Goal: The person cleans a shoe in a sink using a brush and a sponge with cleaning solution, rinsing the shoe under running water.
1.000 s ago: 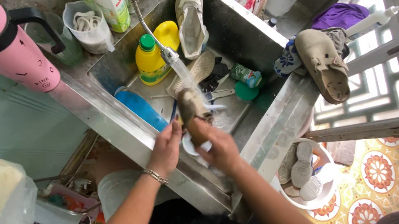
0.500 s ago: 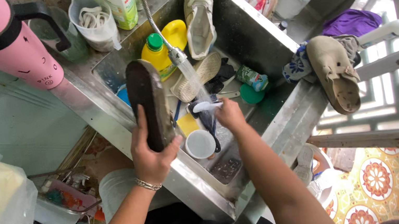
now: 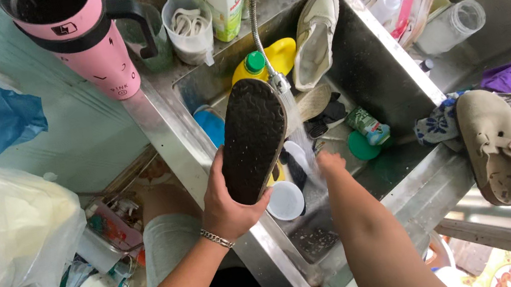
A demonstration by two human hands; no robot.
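Observation:
My left hand grips a shoe by its heel end and holds it over the steel sink, dark gritty sole facing up. Water runs from the spray head of a flexible hose just right of the shoe. Lower in the sink, under that stream, my right hand is closed on a white brush, whose head shows beside the shoe's edge. Splashing water blurs the fingers.
A white shoe leans on the sink's back wall beside a yellow bottle. A white cup and green lid lie in the basin. A tan clog rests on the right rim, a pink mug at back left.
The shoe came out from under the stream and was turned sole up in my left hand. My right hand let go of the shoe and now holds the brush under the water.

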